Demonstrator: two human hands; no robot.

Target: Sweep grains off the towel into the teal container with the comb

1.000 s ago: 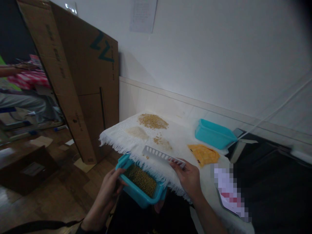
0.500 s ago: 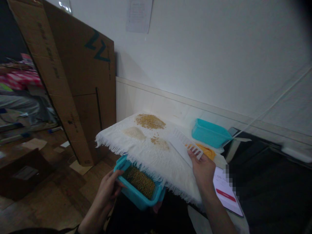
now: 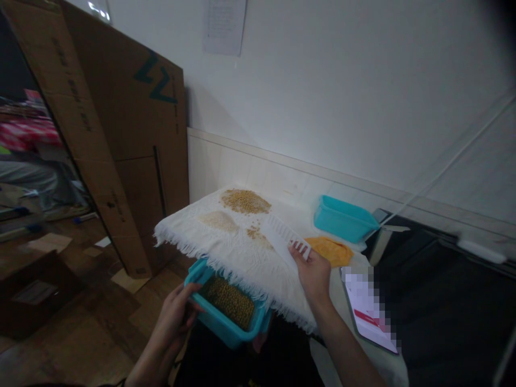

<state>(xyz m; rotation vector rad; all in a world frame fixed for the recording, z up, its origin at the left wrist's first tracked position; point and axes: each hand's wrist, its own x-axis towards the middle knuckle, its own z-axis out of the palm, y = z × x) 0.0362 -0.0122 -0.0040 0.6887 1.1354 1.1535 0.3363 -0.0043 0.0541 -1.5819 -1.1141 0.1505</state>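
Observation:
My left hand [image 3: 177, 306] grips the left rim of a blue plastic basket [image 3: 220, 329] held below the table's front edge. Greenish-yellow beans [image 3: 231, 301] cover its bottom. My right hand [image 3: 312, 271] is closed on the near end of a flat white slotted plastic piece [image 3: 284, 239], which lies tilted over the white fringed cloth [image 3: 237, 258]. Close to its far left edge is a small scatter of beans [image 3: 255, 232] mixed with pale grains. Farther back on the cloth sits a larger pile of yellow beans [image 3: 245, 201], with a heap of pale grains [image 3: 219, 220] left of the scatter.
Another blue basket [image 3: 344, 217] stands at the table's back right, by the wall. An orange cloth [image 3: 330, 251] and a lit phone or tablet [image 3: 368, 312] lie right of my right hand. A tall cardboard box [image 3: 137, 134] rises at the left. A white cord slants across the right.
My right hand has moved left with the slotted piece, toward the scattered beans, uncovering more of the orange cloth. My left hand and the basket stay in nearly the same place.

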